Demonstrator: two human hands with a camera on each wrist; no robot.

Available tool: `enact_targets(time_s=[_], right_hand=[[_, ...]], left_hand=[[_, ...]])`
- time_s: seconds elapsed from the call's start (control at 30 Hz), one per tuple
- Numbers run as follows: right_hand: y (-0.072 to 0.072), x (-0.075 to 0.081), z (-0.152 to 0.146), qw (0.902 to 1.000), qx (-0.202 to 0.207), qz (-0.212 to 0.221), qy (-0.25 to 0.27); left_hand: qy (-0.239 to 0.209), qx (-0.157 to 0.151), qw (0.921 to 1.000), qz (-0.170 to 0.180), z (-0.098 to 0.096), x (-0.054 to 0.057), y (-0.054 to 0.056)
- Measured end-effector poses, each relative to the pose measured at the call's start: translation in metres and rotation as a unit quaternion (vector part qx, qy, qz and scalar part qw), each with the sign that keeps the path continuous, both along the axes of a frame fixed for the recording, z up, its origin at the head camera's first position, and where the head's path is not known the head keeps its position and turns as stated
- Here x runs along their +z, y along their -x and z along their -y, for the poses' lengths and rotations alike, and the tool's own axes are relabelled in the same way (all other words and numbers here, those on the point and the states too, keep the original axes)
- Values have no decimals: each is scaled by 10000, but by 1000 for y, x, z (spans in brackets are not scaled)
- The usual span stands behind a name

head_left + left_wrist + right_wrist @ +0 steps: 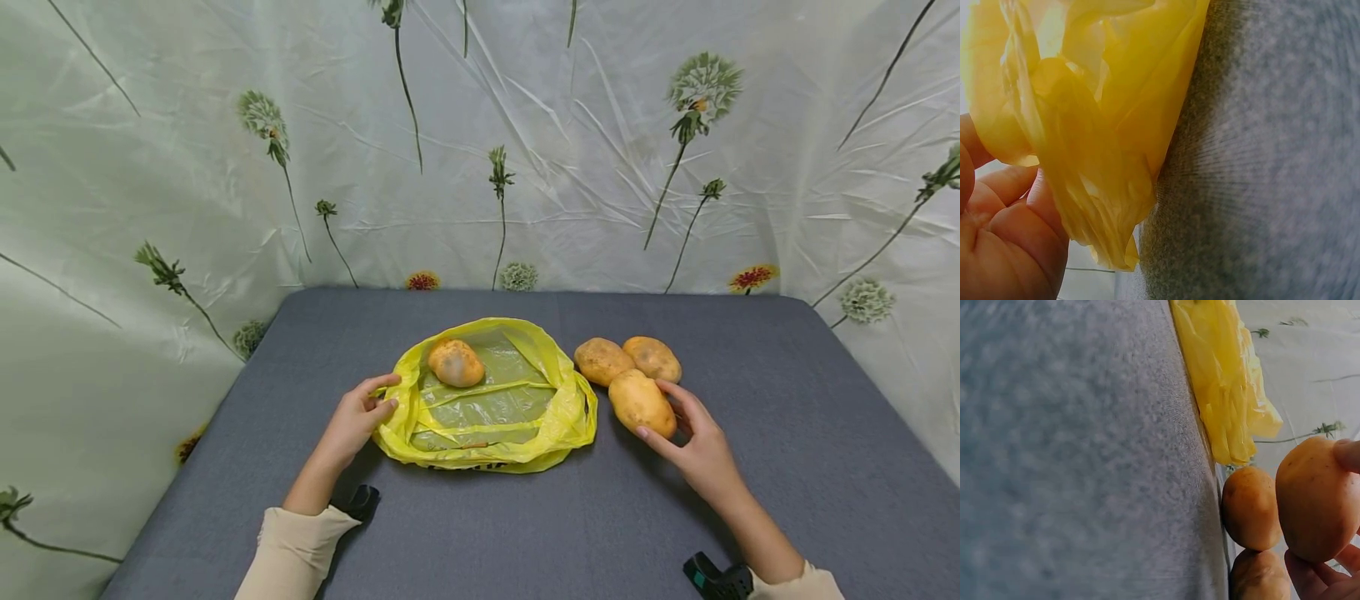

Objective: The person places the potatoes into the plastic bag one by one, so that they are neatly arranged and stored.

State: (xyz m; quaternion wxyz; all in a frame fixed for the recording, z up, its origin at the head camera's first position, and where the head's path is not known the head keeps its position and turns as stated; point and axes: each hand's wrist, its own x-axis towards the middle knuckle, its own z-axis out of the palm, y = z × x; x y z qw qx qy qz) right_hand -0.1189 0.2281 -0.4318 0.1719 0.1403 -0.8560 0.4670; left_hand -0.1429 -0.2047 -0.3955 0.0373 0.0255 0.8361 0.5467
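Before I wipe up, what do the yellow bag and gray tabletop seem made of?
The yellow bag looks like thin, glossy plastic film: it is translucent and crinkled. The gray tabletop looks matte and probably fabric-covered, from its fine mottled grain.

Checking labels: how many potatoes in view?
4: one potato in the bag, another in the right hand, a third and a fourth on the table beside the bag. Bag folds may hide more.

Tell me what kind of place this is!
Probably a little indoor work corner, maybe set up for filming: there's a grey table, a shiny flower-print sheet hung behind it, and black wrist gadgets.
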Motion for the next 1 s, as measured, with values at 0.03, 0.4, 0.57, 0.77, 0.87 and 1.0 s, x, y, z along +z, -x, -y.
enact_targets(time_s=[0.03,0.4,0.57,0.77,0.87,1.0], right_hand=[[1,1,1,10000,15,-28,-16],[1,29,28,9991,239,-341,124],[5,34,36,9994,233,-228,133],[22,22,36,9991,373,60,216],[26,25,41,9981,494,76,358],[24,42,55,9967,688,-7,440]], left_hand=[[-3,2,10000,1,0,0,0],[38,14,10000,-10,-1,3,-1],[-55,23,10000,24,4,-8,4],[-55,60,10000,25,11,-25,11],[-62,60,9999,-58,11,-27,11],[-72,53,9999,-98,11,-28,12]])
